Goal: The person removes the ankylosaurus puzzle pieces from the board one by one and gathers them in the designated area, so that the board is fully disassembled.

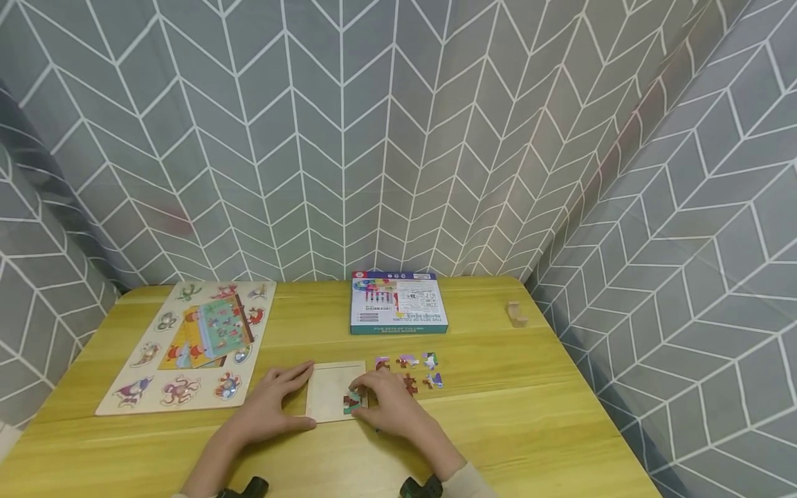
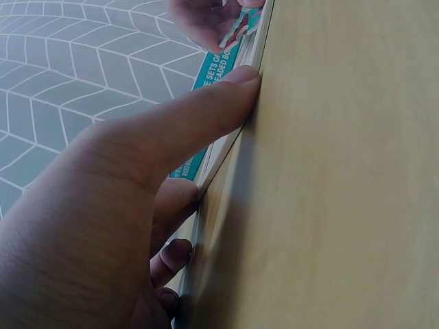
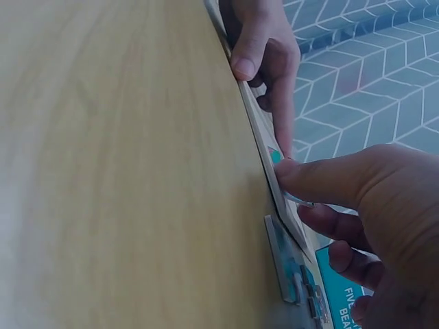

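Observation:
A shallow wooden puzzle tray (image 1: 325,389) lies on the table before me. My left hand (image 1: 269,402) holds its left side, thumb near the near corner and a fingertip at the far corner. Over the tray's right part, my right hand (image 1: 391,402) pinches a jigsaw piece between thumb and finger. Green and dark red jigsaw pieces (image 1: 350,402) show in the tray's near right corner, partly covered by that hand. In the right wrist view the right thumb (image 3: 322,179) is at the tray's edge. Loose jigsaw pieces (image 1: 407,361) lie beyond and right of the right hand.
A boxed bead set (image 1: 398,304) lies at the back of the table. On the left is a large board with sea-animal pictures (image 1: 180,391), with colourful picture cards (image 1: 218,328) on top. A small wooden block (image 1: 516,315) sits near the right edge.

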Motion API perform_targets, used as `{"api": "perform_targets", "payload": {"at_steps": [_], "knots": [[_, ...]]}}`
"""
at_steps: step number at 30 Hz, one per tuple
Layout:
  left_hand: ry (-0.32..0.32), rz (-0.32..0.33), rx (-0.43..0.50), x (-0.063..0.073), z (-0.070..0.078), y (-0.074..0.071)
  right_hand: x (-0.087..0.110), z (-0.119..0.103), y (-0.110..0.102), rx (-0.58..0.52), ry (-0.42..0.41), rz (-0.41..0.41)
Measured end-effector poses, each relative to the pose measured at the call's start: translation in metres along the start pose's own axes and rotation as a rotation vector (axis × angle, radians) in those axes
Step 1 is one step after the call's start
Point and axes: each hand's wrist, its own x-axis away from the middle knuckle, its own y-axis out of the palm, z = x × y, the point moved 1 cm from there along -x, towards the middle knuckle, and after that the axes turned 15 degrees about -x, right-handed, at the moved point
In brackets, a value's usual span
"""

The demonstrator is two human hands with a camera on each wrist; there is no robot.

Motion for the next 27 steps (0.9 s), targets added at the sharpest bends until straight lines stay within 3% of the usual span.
{"api": "perform_targets", "payload": {"at_steps": [19, 27], "knots": [[-0.001, 0.001, -0.009, 0.001, 0.000, 0.000, -0.001, 0.001, -0.004, 0.021, 0.017, -0.058], [0.004, -0.006, -0.011, 0.002, -0.002, 0.000, 0.033, 0.013, -0.043, -0.078, 0.071, -0.005]]}}
